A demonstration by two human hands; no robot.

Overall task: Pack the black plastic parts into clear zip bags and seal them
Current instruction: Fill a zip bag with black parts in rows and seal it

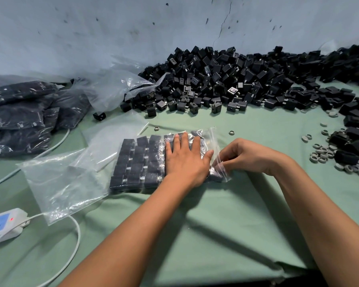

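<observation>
Pressing left hand flattens bag; right hand pinches its edge.

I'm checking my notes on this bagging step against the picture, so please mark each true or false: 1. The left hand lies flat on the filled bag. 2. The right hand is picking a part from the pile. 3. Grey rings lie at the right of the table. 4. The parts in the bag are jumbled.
1. True: the left hand presses flat on the filled bag.
2. False: the right hand pinches the bag's open edge; the pile of black parts is untouched.
3. True: grey rings lie there on the table.
4. False: they sit in neat rows.
</observation>
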